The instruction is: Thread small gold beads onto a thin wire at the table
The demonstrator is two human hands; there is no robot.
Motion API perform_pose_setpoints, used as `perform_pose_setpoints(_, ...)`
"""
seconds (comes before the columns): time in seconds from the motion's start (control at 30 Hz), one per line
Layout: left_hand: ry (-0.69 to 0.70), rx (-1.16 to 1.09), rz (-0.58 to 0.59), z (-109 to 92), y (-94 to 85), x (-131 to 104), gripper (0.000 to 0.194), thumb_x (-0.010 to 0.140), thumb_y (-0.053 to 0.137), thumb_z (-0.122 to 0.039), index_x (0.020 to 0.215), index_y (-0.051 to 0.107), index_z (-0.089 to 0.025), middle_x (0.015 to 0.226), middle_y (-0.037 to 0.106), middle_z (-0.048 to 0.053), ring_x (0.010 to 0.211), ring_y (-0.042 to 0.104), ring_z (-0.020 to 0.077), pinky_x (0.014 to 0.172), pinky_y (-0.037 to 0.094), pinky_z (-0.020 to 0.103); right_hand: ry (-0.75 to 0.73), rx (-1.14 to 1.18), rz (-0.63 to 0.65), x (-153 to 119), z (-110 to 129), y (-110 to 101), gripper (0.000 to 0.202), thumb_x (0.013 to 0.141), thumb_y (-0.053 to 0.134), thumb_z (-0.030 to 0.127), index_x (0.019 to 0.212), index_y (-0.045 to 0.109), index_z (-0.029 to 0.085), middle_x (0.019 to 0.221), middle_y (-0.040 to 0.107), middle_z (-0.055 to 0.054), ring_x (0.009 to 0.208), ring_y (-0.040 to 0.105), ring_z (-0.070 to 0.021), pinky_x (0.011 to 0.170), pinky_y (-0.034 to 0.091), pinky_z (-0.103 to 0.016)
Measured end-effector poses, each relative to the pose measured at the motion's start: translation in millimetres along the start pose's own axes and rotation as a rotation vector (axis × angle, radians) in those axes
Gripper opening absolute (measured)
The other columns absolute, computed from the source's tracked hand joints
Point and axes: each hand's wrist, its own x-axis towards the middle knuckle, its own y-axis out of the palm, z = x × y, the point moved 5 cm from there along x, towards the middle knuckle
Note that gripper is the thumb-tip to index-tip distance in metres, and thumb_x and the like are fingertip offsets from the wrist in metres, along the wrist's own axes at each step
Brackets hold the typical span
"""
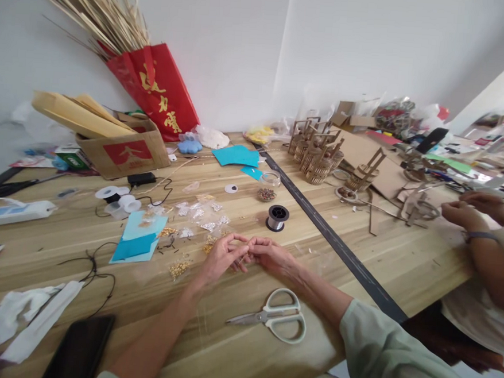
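Over the middle of the table, my left hand (225, 256) and my right hand (268, 254) meet with their fingertips pinched together. Something small and thin, partly gold in colour, shows faintly below the fingers; its kind is too small to tell. Piles of gold beads (180, 269) lie left of my left hand. Beyond my right hand stands a black spool of silvery wire (277, 218). A pair of scissors (284, 315) with pale handles rests nearer to me, its blades pointing left.
A glass dish of small brown beads (266, 194), blue sheets (133, 244) and clear bags of silvery pieces (202, 213) lie around. Small woven baskets (318, 159) stand farther back. A black phone (79, 349) lies front left. Another person's hands (470, 210) work at the right.
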Motion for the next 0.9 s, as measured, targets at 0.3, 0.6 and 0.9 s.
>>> perform_pose_setpoints(0.3,-0.06,0.05,0.018,8.2,0.0,2.8,0.03,0.068,0.069,-0.039,0.072,0.057,-0.011,0.062,0.062,0.002,0.046,0.055,0.008,0.047,0.042,0.019,0.019,-0.272,-0.13,-8.8,23.5,-10.2,0.027,0.063,0.079,0.035,0.069,0.064,0.013,0.061,0.063,0.001,0.054,0.053,-0.0071,0.058,0.04,-0.02)
perform_pose_setpoints(0.6,-0.019,0.027,0.015,0.4,3.2,-0.2,0.031,0.065,0.071,-0.039,0.074,0.062,-0.01,0.059,0.053,-0.002,0.05,0.044,0.0056,0.049,0.038,0.018,0.039,-0.289,-0.08,-7.8,21.5,-7.6,0.031,0.063,0.079,0.038,0.072,0.062,0.013,0.064,0.064,0.0,0.057,0.057,-0.0073,0.056,0.043,-0.018)
perform_pose_setpoints(0.9,-0.002,0.047,-0.032,0.9,1.4,0.0,0.032,0.065,0.069,-0.04,0.075,0.066,-0.01,0.066,0.059,0.001,0.053,0.042,0.0064,0.05,0.034,0.019,0.048,-0.247,-0.046,-6.7,15.4,-9.5,0.034,0.065,0.079,0.039,0.076,0.061,0.012,0.066,0.064,0.001,0.056,0.058,-0.0063,0.054,0.045,-0.016)
